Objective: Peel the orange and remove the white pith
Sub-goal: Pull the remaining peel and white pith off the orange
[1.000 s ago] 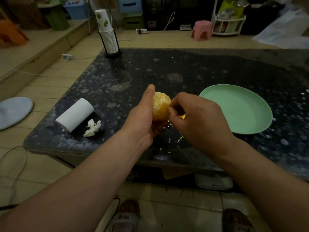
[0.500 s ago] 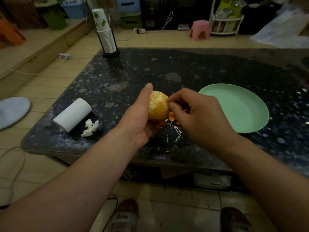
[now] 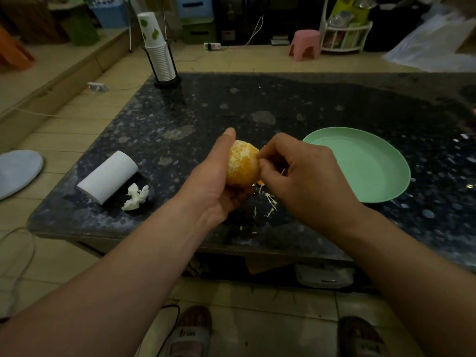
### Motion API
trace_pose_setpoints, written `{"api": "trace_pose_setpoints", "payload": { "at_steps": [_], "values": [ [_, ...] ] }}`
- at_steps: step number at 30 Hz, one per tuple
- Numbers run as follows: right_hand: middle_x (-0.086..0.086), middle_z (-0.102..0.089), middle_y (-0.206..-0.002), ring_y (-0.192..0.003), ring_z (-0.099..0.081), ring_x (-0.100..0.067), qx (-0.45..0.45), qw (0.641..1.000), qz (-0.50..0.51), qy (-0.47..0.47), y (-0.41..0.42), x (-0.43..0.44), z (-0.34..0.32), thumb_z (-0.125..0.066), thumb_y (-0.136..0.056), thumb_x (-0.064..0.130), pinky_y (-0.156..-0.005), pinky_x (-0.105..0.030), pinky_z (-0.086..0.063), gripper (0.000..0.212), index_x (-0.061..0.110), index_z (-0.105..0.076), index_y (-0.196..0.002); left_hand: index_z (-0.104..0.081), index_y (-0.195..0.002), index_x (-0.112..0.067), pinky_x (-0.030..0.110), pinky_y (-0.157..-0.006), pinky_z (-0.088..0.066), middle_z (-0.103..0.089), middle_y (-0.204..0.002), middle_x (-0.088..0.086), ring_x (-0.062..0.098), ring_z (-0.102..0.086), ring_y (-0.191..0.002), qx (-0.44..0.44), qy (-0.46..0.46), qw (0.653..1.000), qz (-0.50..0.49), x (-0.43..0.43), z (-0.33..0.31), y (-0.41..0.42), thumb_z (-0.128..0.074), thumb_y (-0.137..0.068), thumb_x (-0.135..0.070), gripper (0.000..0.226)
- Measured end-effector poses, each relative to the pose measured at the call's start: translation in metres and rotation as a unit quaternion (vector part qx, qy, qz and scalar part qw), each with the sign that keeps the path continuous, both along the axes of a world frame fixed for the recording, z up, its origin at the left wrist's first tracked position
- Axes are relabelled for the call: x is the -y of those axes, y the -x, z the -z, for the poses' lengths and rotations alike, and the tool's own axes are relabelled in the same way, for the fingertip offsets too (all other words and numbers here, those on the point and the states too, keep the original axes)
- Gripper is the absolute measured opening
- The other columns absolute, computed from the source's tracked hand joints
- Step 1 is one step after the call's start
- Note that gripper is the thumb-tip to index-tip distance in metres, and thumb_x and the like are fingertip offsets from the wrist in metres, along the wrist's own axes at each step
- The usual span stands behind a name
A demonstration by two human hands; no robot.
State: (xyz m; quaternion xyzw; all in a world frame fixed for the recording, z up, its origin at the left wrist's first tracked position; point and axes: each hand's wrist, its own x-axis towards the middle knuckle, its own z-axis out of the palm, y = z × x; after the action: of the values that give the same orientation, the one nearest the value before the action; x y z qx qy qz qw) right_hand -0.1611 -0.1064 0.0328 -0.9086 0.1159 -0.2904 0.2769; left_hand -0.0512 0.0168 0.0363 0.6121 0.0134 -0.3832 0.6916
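- Orange (image 3: pixel 243 163), mostly peeled, held just left of the green plate (image 3: pixel 381 191).
- I read the left grip (image 3: pixel 211 186) clasped round it.
- I read the right grip (image 3: pixel 301 173) pinching its plate-side face.

Open tabletop (image 3: pixel 296 104), upper centre
Plate (image 3: pixel 360 163) blocks right; paper roll (image 3: pixel 108 176), tissue (image 3: pixel 135 197) left; cup stack (image 3: pixel 159 57), perhaps racked, upper left.

Speckled glossy stone table (image 3: pixel 322 104), smooth matt plastic plate (image 3: pixel 386 186)
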Motion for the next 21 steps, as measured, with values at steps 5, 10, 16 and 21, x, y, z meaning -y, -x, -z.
{"api": "trace_pose_setpoints", "payload": {
  "at_steps": [5, 10, 16, 21],
  "values": [
    [0.012, -0.070, -0.090, -0.084, -0.068, -0.005, 0.008, 0.994, -0.025, -0.103, 0.004, 0.003, -0.004, -0.074, -0.097, 0.024, -0.070, -0.019, -0.056, 0.015, 0.025, -0.072, -0.112, -0.075, -0.110, -0.021, 0.034, -0.074, -0.057, -0.080, -0.097, 0.007, 0.019, -0.072, -0.082, -0.024, 0.021, 0.999, 0.023, 0.000, -0.003, -0.001, -0.061, -0.095, -0.072, 0.055],
    [0.011, -0.070, -0.092, -0.088, -0.068, -0.008, 0.032, 0.991, -0.032, -0.125, 0.003, -0.001, -0.001, -0.081, -0.092, 0.026, -0.071, -0.018, -0.053, 0.021, 0.028, -0.071, -0.111, -0.076, -0.116, -0.017, 0.039, -0.091, -0.056, -0.079, -0.119, 0.014, 0.025, -0.070, -0.100, -0.026, 0.055, 0.998, 0.024, 0.000, -0.006, -0.001, -0.059, -0.096, -0.071, 0.060],
    [0.013, -0.070, -0.094, -0.087, -0.067, -0.008, 0.075, 0.992, -0.014, -0.105, -0.001, -0.007, 0.005, -0.081, -0.093, 0.025, -0.071, -0.033, -0.058, 0.016, 0.028, -0.073, -0.107, -0.076, -0.104, -0.019, 0.035, -0.077, -0.058, -0.077, -0.098, 0.007, 0.020, -0.072, -0.083, -0.018, 0.071, 0.997, 0.005, 0.001, -0.006, 0.002, -0.058, -0.096, -0.072, 0.056],
    [0.012, -0.070, -0.096, -0.090, -0.067, -0.009, 0.100, 0.991, 0.006, -0.092, -0.004, -0.012, 0.010, -0.080, -0.094, 0.023, -0.072, -0.039, -0.059, 0.013, 0.026, -0.074, -0.105, -0.073, -0.121, -0.016, 0.038, -0.081, -0.062, -0.079, -0.109, 0.011, 0.025, -0.074, -0.094, -0.032, 0.082, 0.996, -0.020, 0.002, -0.007, 0.005, -0.061, -0.094, -0.072, 0.064]
  ]
}}
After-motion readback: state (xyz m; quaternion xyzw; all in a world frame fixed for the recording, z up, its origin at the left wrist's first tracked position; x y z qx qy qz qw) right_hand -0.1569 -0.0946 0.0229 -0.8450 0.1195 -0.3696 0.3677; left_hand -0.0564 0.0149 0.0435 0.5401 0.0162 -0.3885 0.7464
